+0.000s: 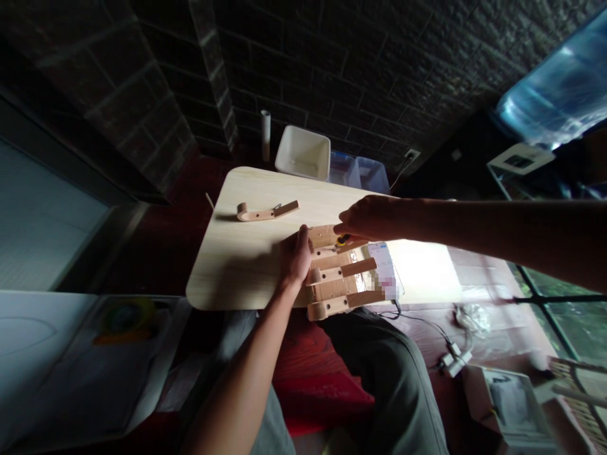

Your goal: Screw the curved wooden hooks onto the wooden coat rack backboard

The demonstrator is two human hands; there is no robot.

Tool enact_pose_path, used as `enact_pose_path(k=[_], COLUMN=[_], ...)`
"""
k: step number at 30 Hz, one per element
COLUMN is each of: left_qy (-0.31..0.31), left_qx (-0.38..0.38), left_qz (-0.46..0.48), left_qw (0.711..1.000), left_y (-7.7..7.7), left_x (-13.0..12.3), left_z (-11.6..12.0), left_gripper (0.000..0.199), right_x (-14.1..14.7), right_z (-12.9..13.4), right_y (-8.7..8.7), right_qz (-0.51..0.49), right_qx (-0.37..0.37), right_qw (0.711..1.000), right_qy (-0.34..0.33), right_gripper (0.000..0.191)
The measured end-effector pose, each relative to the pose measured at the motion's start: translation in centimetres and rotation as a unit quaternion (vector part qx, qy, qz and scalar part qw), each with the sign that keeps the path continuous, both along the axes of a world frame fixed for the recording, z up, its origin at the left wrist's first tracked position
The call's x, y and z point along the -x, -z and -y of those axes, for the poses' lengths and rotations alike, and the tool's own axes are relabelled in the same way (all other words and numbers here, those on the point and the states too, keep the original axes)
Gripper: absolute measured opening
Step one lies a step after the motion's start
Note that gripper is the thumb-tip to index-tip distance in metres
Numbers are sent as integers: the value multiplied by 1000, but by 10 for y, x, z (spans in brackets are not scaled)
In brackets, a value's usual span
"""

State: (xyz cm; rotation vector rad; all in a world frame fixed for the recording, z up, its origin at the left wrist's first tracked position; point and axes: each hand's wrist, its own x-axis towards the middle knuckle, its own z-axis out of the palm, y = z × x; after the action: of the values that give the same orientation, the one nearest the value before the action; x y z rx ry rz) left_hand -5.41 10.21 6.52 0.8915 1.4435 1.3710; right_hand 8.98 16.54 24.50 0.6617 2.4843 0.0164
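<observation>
My left hand [296, 258] is closed on the left edge of a brown cardboard piece [325, 236] near the front of the table. Across that cardboard lie several wooden hooks [332, 274], each curled at its left end and marked with dark screws or holes. My right hand [367, 215] is wrapped around a screwdriver with a yellow and black handle [342, 240], pointing down at the farthest hook on the cardboard. Its tip is too small to make out. Another wooden hook [265, 213], with a small metal part on it, lies apart at the back left.
A phone [384, 268] lies on the pale wooden table [237, 265], right of the cardboard, with a cable beside it. Behind the table are a white bin [303, 155] and blue bins [358, 172]. A power strip [455, 360] rests at the lower right.
</observation>
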Motion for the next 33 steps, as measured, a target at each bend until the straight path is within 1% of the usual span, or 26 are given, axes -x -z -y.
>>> enact_pose_path(k=[3, 5, 8, 12, 14, 15, 17, 20, 21, 25, 27, 29, 33], left_qy=[0, -6, -8, -9, -11, -12, -12, -10, -7, 1, 3, 4, -1], left_qx=[2, 6, 10, 11, 10, 9, 12, 20, 20, 11, 11, 11, 12], left_qz=[-7, -12, -14, -19, -19, -16, -8, -2, -3, -8, -12, -18, -26], left_qw=[1000, 1000, 1000, 1000, 1000, 1000, 1000, 1000, 1000, 1000, 1000, 1000, 1000], left_y=[0, 0, 1, 2, 1, -1, -6, -13, -15, -15, -13, -12, -10], left_x=[1, 1, 1, 1, 1, 0, 0, -1, 0, 1, 2, 2, 2], left_z=[0, 1, 1, 0, 0, 0, 1, 2, 2, 3, 3, 3, 2], left_gripper=[56, 56, 58, 58, 58, 58, 59, 61, 61, 61, 61, 61, 61], right_x=[-3, -3, -2, 0, 0, -1, -1, 0, 0, 1, -1, -2, -1], right_z=[-2, -4, -7, -5, -3, -1, 3, 6, 6, -1, -5, -7, -6], right_y=[1, 2, 5, 9, 10, 10, 7, 4, 4, 9, 11, 12, 11], right_qz=[17, 30, 33, 28, 35, 37, 36, 31, 31, 35, 28, 18, 16], right_qx=[-10, -6, 19, 38, 31, 28, 21, 4, -1, -20, -27, -27, -18], right_qw=[999, 999, 998, 986, 981, 982, 987, 995, 997, 997, 993, 992, 998], right_qy=[-29, -17, 40, 161, 187, 183, 154, 95, 69, -69, -113, -119, -59], right_gripper=[16, 20, 26, 33, 34, 33, 34, 40, 39, 18, 16, 17, 19])
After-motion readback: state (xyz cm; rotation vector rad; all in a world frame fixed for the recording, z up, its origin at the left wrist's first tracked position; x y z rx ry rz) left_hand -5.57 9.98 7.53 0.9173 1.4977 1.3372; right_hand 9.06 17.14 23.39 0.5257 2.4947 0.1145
